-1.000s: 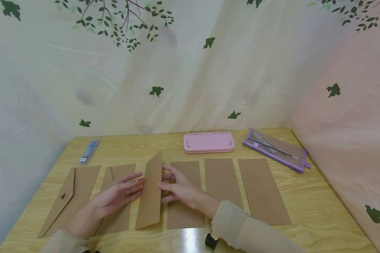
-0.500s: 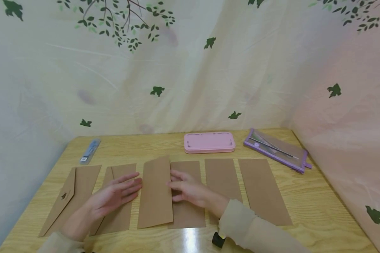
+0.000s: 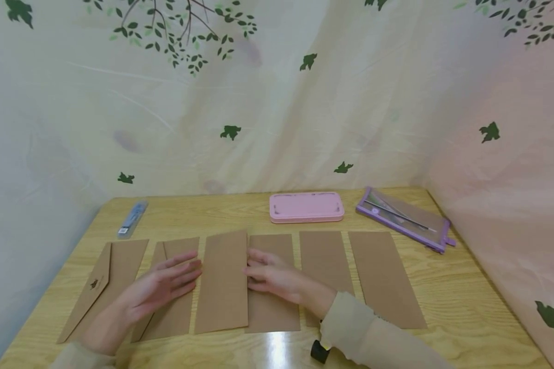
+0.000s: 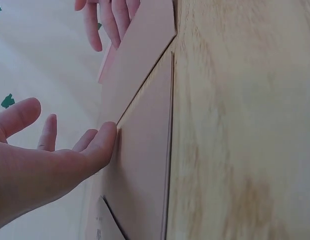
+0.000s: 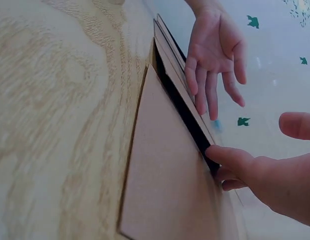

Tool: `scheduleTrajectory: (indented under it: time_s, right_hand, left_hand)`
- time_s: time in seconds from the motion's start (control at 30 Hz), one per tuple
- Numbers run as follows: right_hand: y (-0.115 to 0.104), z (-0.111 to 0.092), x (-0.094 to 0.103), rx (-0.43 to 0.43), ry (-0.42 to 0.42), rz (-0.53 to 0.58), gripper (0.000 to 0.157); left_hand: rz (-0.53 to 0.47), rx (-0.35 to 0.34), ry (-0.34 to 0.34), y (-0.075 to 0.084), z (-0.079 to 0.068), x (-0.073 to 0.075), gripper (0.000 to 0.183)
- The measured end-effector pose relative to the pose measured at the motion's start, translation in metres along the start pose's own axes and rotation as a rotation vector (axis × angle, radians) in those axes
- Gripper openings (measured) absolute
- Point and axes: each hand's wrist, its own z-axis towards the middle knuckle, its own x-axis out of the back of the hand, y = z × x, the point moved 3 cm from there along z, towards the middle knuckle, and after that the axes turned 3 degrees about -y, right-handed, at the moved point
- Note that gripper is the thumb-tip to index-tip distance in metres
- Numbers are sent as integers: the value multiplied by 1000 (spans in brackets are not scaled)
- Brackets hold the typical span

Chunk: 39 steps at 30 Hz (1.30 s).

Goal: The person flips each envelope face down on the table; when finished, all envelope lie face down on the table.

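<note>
Envelopes (image 3: 222,282) matt paper; table (image 3: 480,302) wood-grained (glossy where light catches).

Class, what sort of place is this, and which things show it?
Probably an indoor craft or stationery workspace: a wooden table enclosed by a leaf-printed, cloth-like backdrop, with brown envelopes laid in a row.

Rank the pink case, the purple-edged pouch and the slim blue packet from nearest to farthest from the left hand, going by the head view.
1. Slim blue packet: back left, beyond the left hand.
2. Pink case: at the back, right of centre.
3. Purple-edged pouch: back right, lying at an angle.
</note>
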Motion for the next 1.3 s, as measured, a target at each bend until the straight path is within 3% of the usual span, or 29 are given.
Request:
scheduleTrajectory:
  time_s: [0.23, 0.57, 0.8, 0.97, 1.17, 1.3]
  right_hand:
    - [3, -1, -1, -5, 5, -6, 73]
    - [5, 1, -3, -4, -9, 9, 70]
    - [6, 4, -4, -5, -18, 12, 70]
    - [3, 7, -8, 1, -17, 14, 67]
    - [-5, 17, -23, 23, -61, 3, 64]
    - [-6, 28, -34, 41, -84, 6, 64]
  left_hand:
    - [19, 6, -5, -1, -5, 7, 54]
    - [-45, -31, -111, -4, -9, 17, 37]
    - [-2, -11, -115, -3, -13, 26, 36]
    - [54, -5, -108, 10, -16, 28, 36]
    - [110, -75, -102, 39, -30, 34, 39]
    - [152, -102, -93, 50, -38, 44, 40]
